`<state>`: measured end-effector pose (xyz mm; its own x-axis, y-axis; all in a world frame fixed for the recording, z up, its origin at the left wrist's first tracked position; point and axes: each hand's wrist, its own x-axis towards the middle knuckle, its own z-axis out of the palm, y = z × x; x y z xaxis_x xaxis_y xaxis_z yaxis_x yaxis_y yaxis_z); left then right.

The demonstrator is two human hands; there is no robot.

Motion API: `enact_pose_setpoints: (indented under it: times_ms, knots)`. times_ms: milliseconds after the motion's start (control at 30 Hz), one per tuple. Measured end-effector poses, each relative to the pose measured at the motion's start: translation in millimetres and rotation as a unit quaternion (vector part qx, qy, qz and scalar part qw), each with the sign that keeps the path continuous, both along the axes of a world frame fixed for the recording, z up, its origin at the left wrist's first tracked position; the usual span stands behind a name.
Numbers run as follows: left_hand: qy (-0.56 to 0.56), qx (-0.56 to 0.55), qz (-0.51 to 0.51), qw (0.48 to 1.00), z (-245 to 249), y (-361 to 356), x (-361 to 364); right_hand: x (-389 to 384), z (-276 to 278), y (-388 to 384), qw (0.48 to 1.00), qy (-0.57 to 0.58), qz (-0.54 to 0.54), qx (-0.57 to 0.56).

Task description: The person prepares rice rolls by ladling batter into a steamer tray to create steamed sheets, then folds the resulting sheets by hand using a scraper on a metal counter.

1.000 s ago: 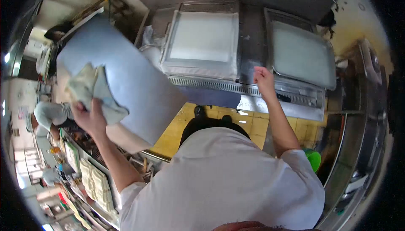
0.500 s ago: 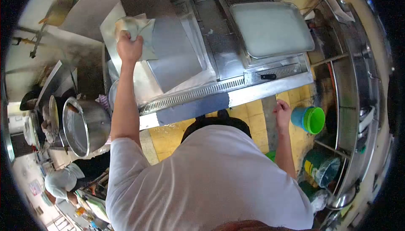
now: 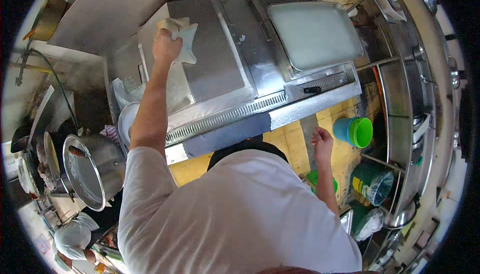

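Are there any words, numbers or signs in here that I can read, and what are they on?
No, none can be read.
Yellow label on the green bucket: too small and blurred to read.
Small pinkish poster on the far wall: too small and blurred to read.

Wide-angle view; strong barrel distortion, black vignette at corners. Diffuse light, moderate brightness. Glare on metal counter front (image 3: 320,105), right of center. Haze at upper left. Lower-left background soft.

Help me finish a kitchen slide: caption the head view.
Left hand holds a cloth over a metal sheet; right hand curls loosely.
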<state>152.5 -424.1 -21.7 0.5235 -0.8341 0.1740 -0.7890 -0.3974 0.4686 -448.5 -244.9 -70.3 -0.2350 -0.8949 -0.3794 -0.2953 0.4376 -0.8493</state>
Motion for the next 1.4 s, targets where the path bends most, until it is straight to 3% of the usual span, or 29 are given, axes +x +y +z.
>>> enact_pose_setpoints:
  times_ms: [133,267,333,400,467,567,633,667,733,800,867,1000,1200,1267,1333,1400]
  knots:
    - [0.051,-0.045,0.0,0.998,9.9,35.2,-9.4,59.2,15.6,-33.5,0.997,0.02,0.077,-0.025]
    - [0.155,-0.156,0.028,0.975,35.1,104.6,-47.7,136.6,-5.6,-95.5,0.946,0.038,0.271,-0.171]
    - [0.226,-0.22,0.023,0.949,17.8,144.5,-69.2,200.6,30.9,-121.4,0.935,0.032,0.321,-0.149]
    - [0.225,-0.21,0.016,0.951,9.3,189.0,-95.0,265.6,59.7,-144.5,0.912,-0.015,0.383,-0.145]
    - [0.286,-0.167,0.012,0.943,6.7,232.8,-115.7,328.0,78.5,-168.5,0.86,0.052,0.468,-0.197]
    - [0.302,-0.135,0.054,0.942,-5.7,289.6,-128.5,418.4,82.6,-198.4,0.826,0.067,0.506,-0.239]
    - [0.336,-0.138,0.077,0.929,-8.5,313.1,-127.6,477.1,79.2,-214.9,0.823,0.183,0.475,-0.252]
    - [0.333,-0.143,0.091,0.928,-9.9,325.0,-126.0,498.1,77.6,-216.0,0.816,0.178,0.488,-0.255]
    - [0.331,-0.17,0.145,0.917,-13.0,343.5,-117.2,529.2,78.4,-221.1,0.777,0.311,0.501,-0.218]
    - [0.339,-0.182,0.165,0.908,-15.8,359.4,-106.7,535.0,70.8,-219.4,0.784,0.243,0.513,-0.251]
    - [0.332,-0.179,0.185,0.908,-15.3,372.4,-98.2,541.5,59.3,-215.4,0.808,0.291,0.437,-0.266]
    - [0.342,-0.188,0.215,0.895,-18.7,382.0,-86.1,545.0,61.5,-209.1,0.809,0.301,0.435,-0.255]
    - [0.297,-0.168,0.169,0.925,-23.4,367.0,-78.5,542.7,35.0,-225.0,0.817,0.305,0.419,-0.255]
    - [0.285,-0.175,0.15,0.93,-18.3,354.8,-78.8,533.4,14.1,-240.0,0.797,0.244,0.432,-0.344]
    - [0.293,-0.19,0.146,0.926,-14.5,344.5,-85.1,506.4,8.9,-261.6,0.789,0.245,0.464,-0.32]
    - [0.3,-0.201,0.145,0.921,-9.0,335.8,-94.9,450.1,39.1,-239.6,0.85,0.056,0.474,-0.221]
